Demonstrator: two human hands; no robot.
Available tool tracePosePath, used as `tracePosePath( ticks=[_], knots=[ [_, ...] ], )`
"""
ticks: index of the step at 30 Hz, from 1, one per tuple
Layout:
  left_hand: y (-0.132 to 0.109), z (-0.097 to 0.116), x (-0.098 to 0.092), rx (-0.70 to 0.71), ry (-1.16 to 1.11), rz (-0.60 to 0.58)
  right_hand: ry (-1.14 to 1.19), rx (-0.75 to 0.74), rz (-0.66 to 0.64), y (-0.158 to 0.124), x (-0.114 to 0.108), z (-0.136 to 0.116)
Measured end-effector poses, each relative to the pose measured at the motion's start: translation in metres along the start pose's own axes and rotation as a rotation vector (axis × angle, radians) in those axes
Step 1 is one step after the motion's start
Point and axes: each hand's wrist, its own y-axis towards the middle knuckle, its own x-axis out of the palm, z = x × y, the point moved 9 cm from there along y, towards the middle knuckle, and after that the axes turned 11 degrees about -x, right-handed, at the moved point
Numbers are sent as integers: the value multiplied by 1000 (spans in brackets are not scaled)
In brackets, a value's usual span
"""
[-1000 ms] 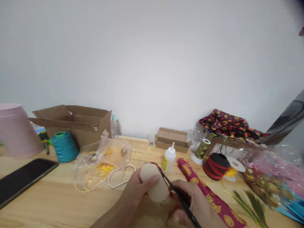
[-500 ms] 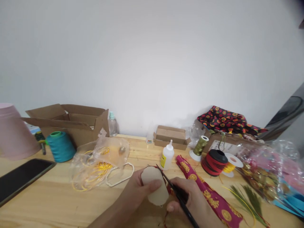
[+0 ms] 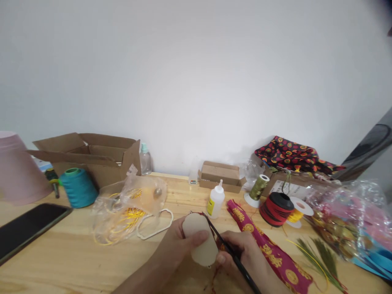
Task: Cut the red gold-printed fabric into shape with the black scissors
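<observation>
A pale, flat piece with a wavy outline (image 3: 202,251) is gripped in my left hand (image 3: 180,241), its thumb lying across the face. Dark red material shows along the right edge of the piece. In my right hand (image 3: 240,251) is a slim black pointed tool (image 3: 240,267) that looks like tweezers. Its tip rests at the upper right edge of the piece, and my right thumb is by the lower right edge. A thin red cord (image 3: 214,277) hangs below. Just beyond stands a white glue bottle (image 3: 216,202), and maroon fabric with gold patterns (image 3: 271,253) lies beside my right hand.
At left are a phone (image 3: 33,226), a teal thread cone (image 3: 79,190), an open cardboard box (image 3: 92,163), a plastic bag of yellow cord (image 3: 131,208) and a cream outline frame (image 3: 154,234). Spools (image 3: 275,209) and clear bags (image 3: 346,220) crowd the right.
My right thumb has moved up against the lower right edge of the pale piece. The black tool's rear end has shifted slightly right; its tip stays at the upper edge.
</observation>
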Motion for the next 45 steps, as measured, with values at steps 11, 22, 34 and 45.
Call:
tracePosePath(
  ticks=[11,22,34,45],
  knots=[
    [2,0,2,-15,12,-55,-220,-52,-8,-2,-7,-6],
    [-1,7,-4,7,244,-127,-465,-119,-93,-8,-22,-16],
    [-9,8,-5,-91,420,-168,-503,-98,-209,-8,-22,-16],
    [-5,11,-8,-32,302,-172,-273,-120,-20,-28,-27,10]
  ],
)
